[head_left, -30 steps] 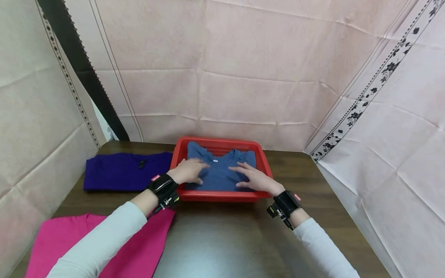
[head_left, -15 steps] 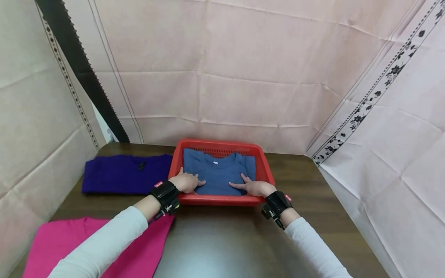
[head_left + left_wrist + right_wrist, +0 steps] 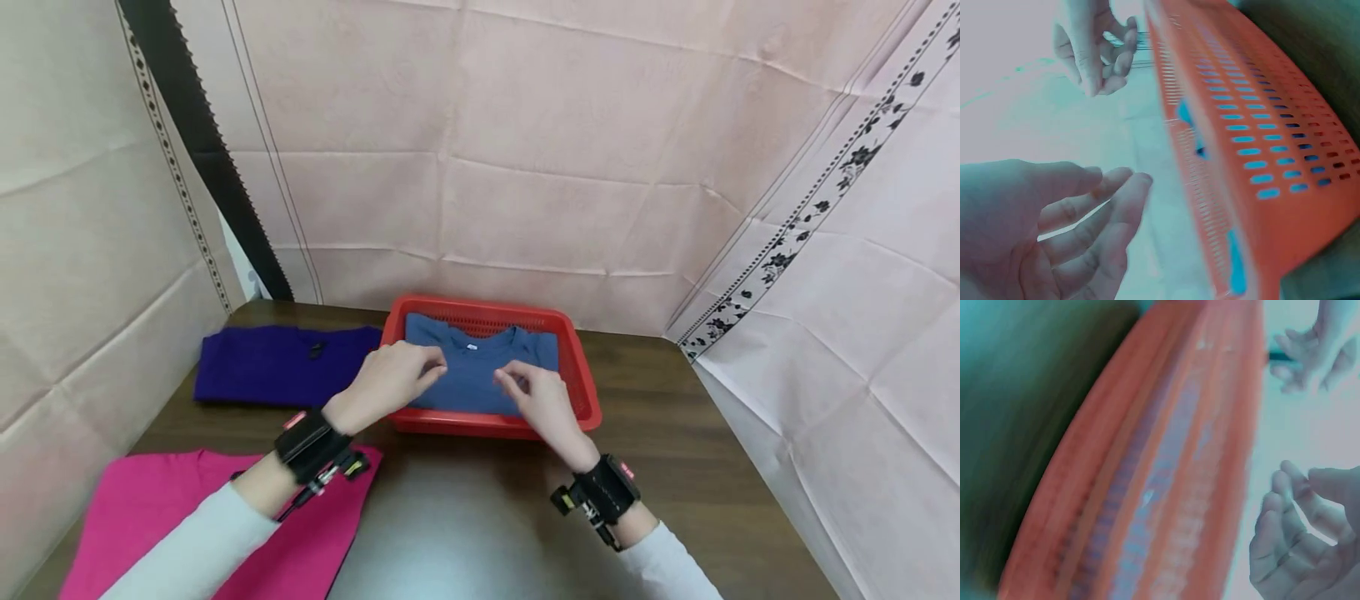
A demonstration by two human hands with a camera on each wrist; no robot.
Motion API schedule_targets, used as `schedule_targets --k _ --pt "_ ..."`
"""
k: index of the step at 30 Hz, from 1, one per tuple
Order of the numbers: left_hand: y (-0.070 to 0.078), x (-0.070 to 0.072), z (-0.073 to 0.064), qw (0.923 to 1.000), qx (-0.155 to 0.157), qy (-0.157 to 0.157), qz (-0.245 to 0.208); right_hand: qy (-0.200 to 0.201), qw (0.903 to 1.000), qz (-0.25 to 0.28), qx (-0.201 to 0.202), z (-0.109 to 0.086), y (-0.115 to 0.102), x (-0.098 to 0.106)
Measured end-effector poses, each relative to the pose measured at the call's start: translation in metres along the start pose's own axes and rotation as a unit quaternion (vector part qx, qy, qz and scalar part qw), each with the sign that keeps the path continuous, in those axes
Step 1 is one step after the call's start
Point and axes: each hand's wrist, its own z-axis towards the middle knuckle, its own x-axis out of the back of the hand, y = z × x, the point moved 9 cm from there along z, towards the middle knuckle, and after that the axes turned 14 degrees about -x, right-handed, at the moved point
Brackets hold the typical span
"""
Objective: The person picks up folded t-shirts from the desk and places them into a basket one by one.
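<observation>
A folded blue shirt (image 3: 480,379) lies in the red basket (image 3: 495,427), its neckline toward the back. My left hand (image 3: 393,375) hovers over the basket's front left corner, fingers loosely bent and holding nothing. Above the front right part of the basket is my right hand (image 3: 546,398), also empty, thumb and index finger close together. In the left wrist view, the left hand (image 3: 1079,231) is raised clear of the perforated basket side (image 3: 1260,125). The right wrist view, blurred, shows the right hand (image 3: 1307,537) apart from the basket wall (image 3: 1147,469).
A folded purple garment (image 3: 277,367) lies left of the basket on the wooden table (image 3: 675,467). In front of it is a pink garment (image 3: 300,533), partly under the left forearm. Hanging pale cloth (image 3: 555,142) encloses the table's back and sides.
Half a second ago both hands pressed on the front of the blue shirt inside the basket. They have since lifted off it and drawn back, fingers now bent. The shirt stays in the basket.
</observation>
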Motion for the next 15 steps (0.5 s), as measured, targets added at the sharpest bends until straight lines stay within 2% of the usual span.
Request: schedule_targets --k 2,4,6,7,8,10,13,15 --pt "0.002 0.019 -0.019 0.9995 0.007 0.029 0.010 -0.022 0.9994 0.018 0.018 -0.014 -0.019 -0.009" --pt "-0.002 0.036 -0.043 0.9981 0.021 0.052 0.024 -0.080 0.9954 0.046 0.026 -0.028 -0.033 -0.025" --pt "-0.012 0.050 -0.071 0.9951 0.044 0.073 0.049 -0.164 0.9827 0.087 0.007 -0.044 -0.047 -0.041" --pt "-0.020 0.055 -0.087 0.9940 0.060 0.074 0.054 -0.211 0.9709 0.114 -0.011 -0.051 -0.048 -0.052" --pt "-0.028 0.059 -0.104 0.9924 0.078 0.074 0.059 -0.257 0.9557 0.141 -0.028 -0.059 -0.049 -0.063" --pt "-0.047 0.065 -0.140 0.9884 0.118 0.068 0.067 -0.342 0.9170 0.195 -0.063 -0.073 -0.048 -0.085" --pt "-0.079 0.071 -0.202 0.9793 0.186 0.036 0.071 -0.441 0.8466 0.272 -0.121 -0.092 -0.038 -0.120" --pt "-0.101 0.076 -0.245 0.9689 0.235 0.016 0.075 -0.487 0.7988 0.315 -0.158 -0.105 -0.035 -0.137"
